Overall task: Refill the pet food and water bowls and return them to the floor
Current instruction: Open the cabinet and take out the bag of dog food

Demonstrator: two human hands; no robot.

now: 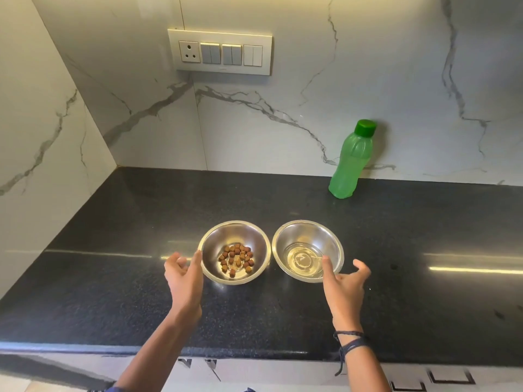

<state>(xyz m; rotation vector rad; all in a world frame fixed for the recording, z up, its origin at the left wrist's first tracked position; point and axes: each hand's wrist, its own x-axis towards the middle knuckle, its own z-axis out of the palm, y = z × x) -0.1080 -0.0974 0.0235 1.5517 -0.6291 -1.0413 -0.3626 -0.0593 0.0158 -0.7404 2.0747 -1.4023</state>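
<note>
Two steel bowls stand side by side on the black countertop point(113, 292). The left bowl point(215, 241) holds several brown kibble pieces. The right bowl point(325, 236) holds a little clear water. My left hand point(184, 275) is at the left bowl's near-left rim, fingers spread and loosely bent, thumb close to the rim. My right hand point(343, 287) is at the right bowl's near edge, thumb over the rim, fingers spread apart to the right. Neither hand grips a bowl.
A green plastic bottle point(351, 162) with a green cap stands at the back right against the marble wall. A switch panel point(220, 53) is on the wall above. The counter's front edge point(254, 357) runs below my wrists, with cabinet fronts underneath.
</note>
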